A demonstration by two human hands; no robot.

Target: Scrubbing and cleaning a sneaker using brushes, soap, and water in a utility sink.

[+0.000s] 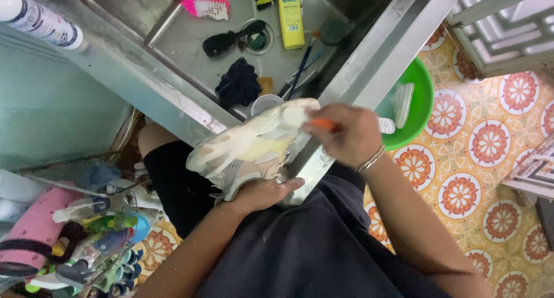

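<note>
A cream and pale yellow sneaker point(248, 148) covered in soapy foam rests over my lap at the sink's front edge. My left hand point(266, 192) cups it from underneath, near the sole. My right hand point(348, 133) grips a small brush with an orange handle point(324, 124) and presses it against the shoe's foamy end. A thin bracelet circles my right wrist.
A steel sink point(190, 41) holds a pink brush point(206, 7), a black brush point(222, 43), a yellow bottle point(290, 15), a dark cloth point(239, 83) and a small cup point(266, 103). A green basin point(416, 99) with another shoe stands on the patterned floor tiles. A rack of bottles point(86, 234) sits at my left.
</note>
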